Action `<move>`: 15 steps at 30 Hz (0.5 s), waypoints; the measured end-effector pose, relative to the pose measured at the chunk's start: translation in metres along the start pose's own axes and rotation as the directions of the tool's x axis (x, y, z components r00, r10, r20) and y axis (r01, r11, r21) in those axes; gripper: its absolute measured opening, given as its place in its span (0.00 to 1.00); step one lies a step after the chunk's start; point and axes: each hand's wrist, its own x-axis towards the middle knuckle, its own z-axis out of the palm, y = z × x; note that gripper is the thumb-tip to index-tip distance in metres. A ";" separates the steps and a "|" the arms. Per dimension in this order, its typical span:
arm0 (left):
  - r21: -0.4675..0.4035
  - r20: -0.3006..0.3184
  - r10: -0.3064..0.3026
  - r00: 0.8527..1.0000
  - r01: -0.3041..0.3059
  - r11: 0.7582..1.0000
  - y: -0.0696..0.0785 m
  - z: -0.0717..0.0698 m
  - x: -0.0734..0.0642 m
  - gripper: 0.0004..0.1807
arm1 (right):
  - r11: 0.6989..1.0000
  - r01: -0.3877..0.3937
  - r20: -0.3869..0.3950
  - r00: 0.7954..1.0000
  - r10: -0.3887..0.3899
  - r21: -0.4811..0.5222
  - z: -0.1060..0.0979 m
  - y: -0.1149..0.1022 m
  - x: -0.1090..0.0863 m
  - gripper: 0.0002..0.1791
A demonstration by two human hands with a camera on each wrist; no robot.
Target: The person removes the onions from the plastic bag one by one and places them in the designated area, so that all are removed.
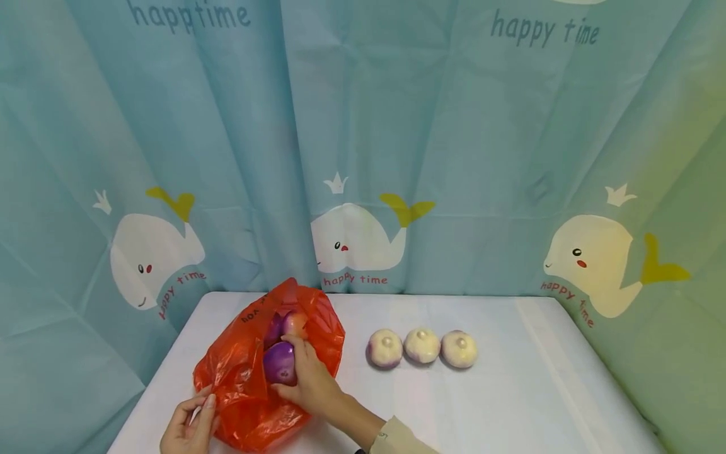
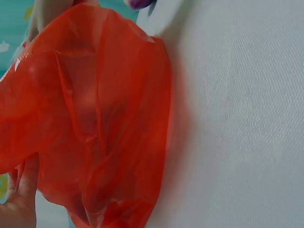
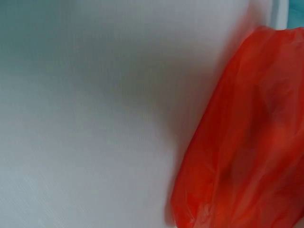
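A crinkled red plastic bag (image 1: 244, 403) lies on the left of the table with its mouth open. My left hand (image 1: 190, 424) pinches the near left edge of the bag; in the left wrist view that hand (image 2: 21, 194) is at the lower left. Inside the bag's mouth, my right hand (image 1: 312, 378) grips a shiny purple onion (image 1: 279, 364), fingers on its right side and thumb below. Behind it lies a round purple-and-orange thing (image 1: 293, 324), partly covered by the bag. The right wrist view shows mostly the bag (image 3: 247, 152) and tabletop.
Three whitish garlic bulbs with purple tints, the left (image 1: 386, 349), middle (image 1: 422, 345) and right (image 1: 459, 349), stand in a row right of the bag. A blue curtain (image 1: 363, 126) with whale prints surrounds the white table (image 1: 510, 403).
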 end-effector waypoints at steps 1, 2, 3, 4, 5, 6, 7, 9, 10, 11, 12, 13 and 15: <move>0.014 0.000 -0.012 1.000 0.012 1.000 0.001 0.001 -0.001 0.07 | 1.000 0.022 -0.018 1.000 -0.021 0.016 -0.001 0.000 -0.003 0.43; 0.012 -0.005 -0.019 1.000 0.020 1.000 0.002 0.001 -0.002 0.05 | 0.999 0.036 -0.033 0.999 -0.035 0.036 -0.002 0.000 -0.006 0.42; 0.027 -0.008 -0.031 0.999 0.031 0.999 0.003 0.002 -0.002 0.06 | 0.998 0.046 -0.047 0.998 -0.043 0.053 -0.003 0.000 -0.008 0.42; 0.041 -0.007 -0.040 0.999 0.040 0.998 0.003 0.002 -0.003 0.07 | 0.996 0.060 -0.063 0.996 -0.057 0.062 -0.003 0.000 -0.010 0.42; 0.053 -0.005 -0.048 0.999 0.048 0.997 0.004 0.002 -0.003 0.07 | 0.995 0.072 -0.076 0.995 -0.066 0.075 -0.004 0.000 -0.012 0.42; 0.065 -0.003 -0.056 0.998 0.056 0.996 0.004 0.002 -0.003 0.09 | 0.993 0.081 -0.086 0.994 -0.073 0.089 -0.005 0.000 -0.014 0.41; 0.067 -0.004 -0.065 0.998 0.065 0.996 0.004 0.002 -0.003 0.10 | 0.991 0.087 -0.095 0.992 -0.077 0.100 -0.005 0.000 -0.015 0.40; 0.081 0.000 -0.080 0.997 0.079 0.994 0.003 0.002 -0.003 0.11 | 0.988 0.094 -0.108 0.991 -0.082 0.118 -0.006 0.000 -0.018 0.38; 0.084 0.003 -0.080 0.997 0.080 0.993 0.003 0.002 -0.003 0.11 | 0.987 0.101 -0.112 0.990 -0.087 0.125 -0.006 0.000 -0.019 0.37; 0.085 0.005 -0.084 0.996 0.083 0.993 0.003 0.003 -0.003 0.11 | 0.986 0.104 -0.114 0.989 -0.089 0.132 -0.007 0.000 -0.020 0.36; 0.086 0.008 -0.086 0.996 0.085 0.993 0.003 0.003 -0.003 0.11 | 0.984 0.106 -0.114 0.989 -0.091 0.141 -0.008 0.000 -0.022 0.36; 0.079 0.011 -0.087 0.996 0.086 0.993 0.003 0.003 -0.003 0.11 | 0.983 0.107 -0.113 0.990 -0.091 0.148 -0.008 0.000 -0.023 0.35; 0.066 0.015 -0.086 0.996 0.084 0.994 0.003 0.004 -0.003 0.10 | 0.979 0.110 -0.118 0.989 -0.090 0.172 -0.009 0.001 -0.027 0.34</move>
